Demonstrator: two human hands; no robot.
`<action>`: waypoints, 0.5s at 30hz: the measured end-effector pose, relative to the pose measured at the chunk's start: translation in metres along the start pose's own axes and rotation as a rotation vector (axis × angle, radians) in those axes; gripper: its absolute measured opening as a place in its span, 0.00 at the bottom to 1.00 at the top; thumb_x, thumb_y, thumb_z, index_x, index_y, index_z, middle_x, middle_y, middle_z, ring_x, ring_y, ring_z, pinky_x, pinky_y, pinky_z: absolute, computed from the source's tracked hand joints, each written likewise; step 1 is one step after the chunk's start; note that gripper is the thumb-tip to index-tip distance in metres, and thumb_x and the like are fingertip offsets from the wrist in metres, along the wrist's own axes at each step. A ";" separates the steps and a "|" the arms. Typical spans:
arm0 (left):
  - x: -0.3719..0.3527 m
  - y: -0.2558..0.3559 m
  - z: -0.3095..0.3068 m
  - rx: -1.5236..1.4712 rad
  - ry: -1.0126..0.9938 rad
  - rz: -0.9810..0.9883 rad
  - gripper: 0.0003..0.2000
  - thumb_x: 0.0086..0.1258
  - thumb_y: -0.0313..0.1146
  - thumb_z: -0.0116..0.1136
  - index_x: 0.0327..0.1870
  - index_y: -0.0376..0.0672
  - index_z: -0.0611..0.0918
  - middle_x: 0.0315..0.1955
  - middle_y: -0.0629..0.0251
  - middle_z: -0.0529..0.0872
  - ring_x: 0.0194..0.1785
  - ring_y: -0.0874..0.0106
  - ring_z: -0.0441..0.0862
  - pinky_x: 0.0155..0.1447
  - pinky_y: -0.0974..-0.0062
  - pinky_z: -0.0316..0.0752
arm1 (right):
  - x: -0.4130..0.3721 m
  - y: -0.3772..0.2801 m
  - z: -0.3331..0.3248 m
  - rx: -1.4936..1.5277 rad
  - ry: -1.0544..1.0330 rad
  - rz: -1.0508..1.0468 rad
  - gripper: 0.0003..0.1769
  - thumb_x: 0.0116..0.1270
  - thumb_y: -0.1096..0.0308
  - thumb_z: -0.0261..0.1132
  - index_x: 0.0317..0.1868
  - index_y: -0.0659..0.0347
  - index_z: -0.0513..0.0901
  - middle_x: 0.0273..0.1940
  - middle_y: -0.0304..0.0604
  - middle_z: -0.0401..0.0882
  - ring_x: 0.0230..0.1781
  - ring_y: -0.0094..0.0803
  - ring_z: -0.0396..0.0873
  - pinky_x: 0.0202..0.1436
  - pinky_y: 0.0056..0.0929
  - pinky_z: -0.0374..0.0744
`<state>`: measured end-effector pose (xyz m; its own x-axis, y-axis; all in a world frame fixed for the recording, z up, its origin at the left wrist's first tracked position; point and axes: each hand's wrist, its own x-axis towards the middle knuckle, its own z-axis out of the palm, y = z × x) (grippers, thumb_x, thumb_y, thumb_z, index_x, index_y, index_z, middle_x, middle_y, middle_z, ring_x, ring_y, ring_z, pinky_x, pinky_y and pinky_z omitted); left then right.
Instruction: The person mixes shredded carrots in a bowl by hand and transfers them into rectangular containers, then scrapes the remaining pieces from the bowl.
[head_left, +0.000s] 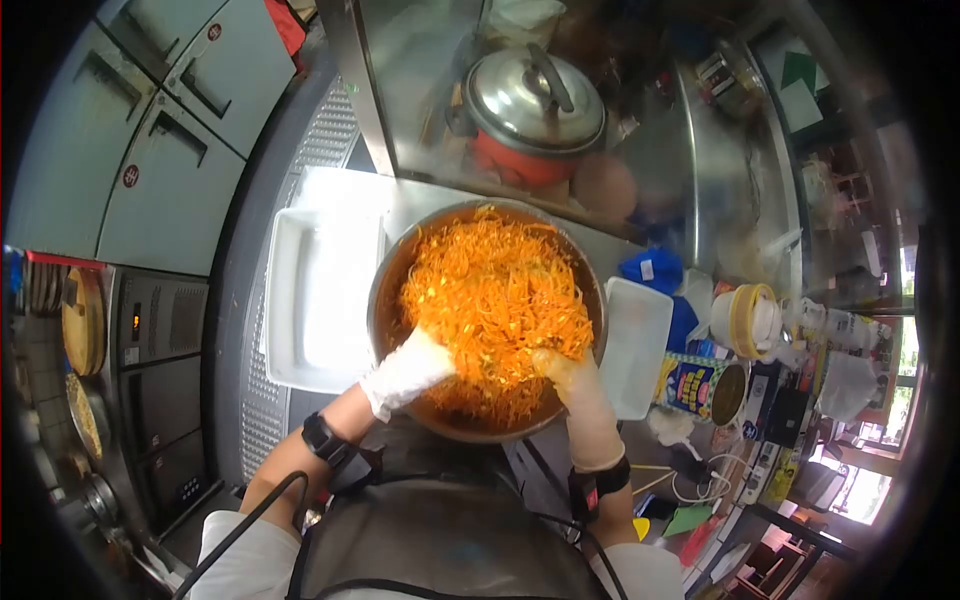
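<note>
A large steel bowl (590,255) is full of orange shredded carrots (495,285) with small pale bits mixed in. My left hand (412,370), in a whitish glove, reaches in over the near left side, its fingers sunk in the shreds. From the near right my right hand (575,378) wears a similar glove, stained orange at the fingers, which curl into the heap. Between them the two hands clasp a mound of carrots; most fingertips are hidden under it. Darker shreds lie lower in the bowl, near its front wall.
A white rectangular tub (277,300) stands left of the bowl, and a translucent container (640,345) is close on the right. Behind a glass panel sits a red pot with a steel lid (535,90). A printed can (700,388) and cables lie further right.
</note>
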<state>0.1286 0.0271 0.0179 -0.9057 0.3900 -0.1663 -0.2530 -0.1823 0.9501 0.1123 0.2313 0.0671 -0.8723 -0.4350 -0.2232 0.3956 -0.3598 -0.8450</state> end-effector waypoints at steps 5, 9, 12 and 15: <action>0.006 -0.014 0.007 0.355 0.071 0.215 0.33 0.65 0.38 0.63 0.69 0.42 0.63 0.64 0.57 0.70 0.68 0.62 0.65 0.72 0.66 0.58 | 0.023 0.015 0.001 -0.591 -0.012 -0.092 0.36 0.57 0.73 0.70 0.66 0.66 0.65 0.61 0.45 0.72 0.61 0.32 0.71 0.65 0.32 0.71; 0.004 0.024 0.010 0.274 0.079 0.165 0.29 0.65 0.40 0.62 0.66 0.41 0.68 0.61 0.57 0.74 0.65 0.64 0.68 0.70 0.66 0.62 | 0.018 -0.003 0.001 -0.352 0.095 -0.064 0.31 0.58 0.78 0.67 0.63 0.65 0.70 0.58 0.44 0.75 0.58 0.32 0.73 0.62 0.31 0.72; 0.010 0.047 0.005 0.403 0.167 0.127 0.23 0.69 0.39 0.60 0.60 0.38 0.73 0.54 0.58 0.80 0.57 0.66 0.76 0.63 0.69 0.69 | 0.019 -0.005 -0.005 -0.517 0.390 -0.112 0.19 0.62 0.76 0.66 0.55 0.66 0.78 0.52 0.42 0.79 0.52 0.31 0.77 0.57 0.29 0.76; 0.015 0.041 -0.007 0.531 0.209 0.087 0.20 0.71 0.40 0.56 0.59 0.37 0.74 0.53 0.57 0.80 0.55 0.64 0.77 0.60 0.69 0.71 | 0.020 -0.003 -0.012 -0.333 0.395 -0.119 0.18 0.66 0.74 0.63 0.56 0.66 0.76 0.52 0.43 0.79 0.51 0.31 0.77 0.55 0.29 0.76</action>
<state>0.1026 0.0191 0.0521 -0.9771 0.1974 -0.0794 -0.0185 0.2931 0.9559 0.0900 0.2335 0.0593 -0.9729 -0.0397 -0.2278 0.2303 -0.0782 -0.9700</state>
